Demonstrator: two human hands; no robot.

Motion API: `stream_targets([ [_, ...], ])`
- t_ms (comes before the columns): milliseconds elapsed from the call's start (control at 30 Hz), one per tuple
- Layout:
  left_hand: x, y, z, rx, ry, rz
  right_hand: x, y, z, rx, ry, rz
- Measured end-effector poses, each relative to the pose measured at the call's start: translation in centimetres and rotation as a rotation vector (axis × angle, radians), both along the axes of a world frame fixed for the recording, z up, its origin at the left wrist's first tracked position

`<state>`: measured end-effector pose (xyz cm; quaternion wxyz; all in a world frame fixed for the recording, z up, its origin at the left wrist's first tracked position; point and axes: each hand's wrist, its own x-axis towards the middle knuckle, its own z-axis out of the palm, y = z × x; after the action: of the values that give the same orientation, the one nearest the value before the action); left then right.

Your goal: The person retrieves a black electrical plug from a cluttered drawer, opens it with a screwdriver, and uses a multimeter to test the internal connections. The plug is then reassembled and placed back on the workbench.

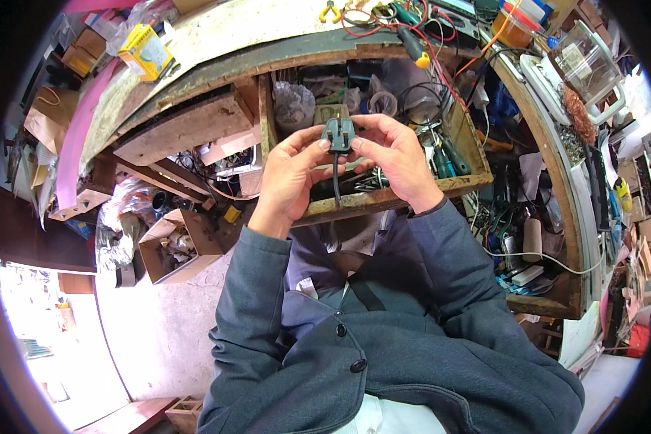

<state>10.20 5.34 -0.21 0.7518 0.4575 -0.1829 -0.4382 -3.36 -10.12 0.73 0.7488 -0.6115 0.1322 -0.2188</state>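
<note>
A black three-pin mains plug (338, 142) is held up between my two hands, its pins facing up and a short black cable (337, 184) hanging down from it. My left hand (294, 168) grips the plug's left side, thumb on the front edge. On the right side, my right hand (392, 153) pinches it between thumb and fingers. Both hands are above an open wooden drawer (412, 189) packed with tools and parts, among them screwdrivers with dark green handles (452, 155) and a clear plastic bag (294, 105).
The workbench top (231, 40) carries a yellow box (145, 53), a yellow-and-black screwdriver (414, 48) and red wires. An open cardboard box (179, 246) stands on the left. Clear plastic containers (584, 61) and clutter crowd the right, where a pale cable (550, 266) hangs.
</note>
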Motion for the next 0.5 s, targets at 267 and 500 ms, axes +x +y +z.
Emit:
stream_targets([
  [267,0.3,0.3,-0.32,-0.044,0.004,-0.037,-0.02,-0.02,-0.24,0.013,-0.007,0.007],
  [500,0.23,0.45,-0.15,-0.05,0.002,-0.039,0.01,-0.17,-0.45,0.019,-0.003,0.022],
])
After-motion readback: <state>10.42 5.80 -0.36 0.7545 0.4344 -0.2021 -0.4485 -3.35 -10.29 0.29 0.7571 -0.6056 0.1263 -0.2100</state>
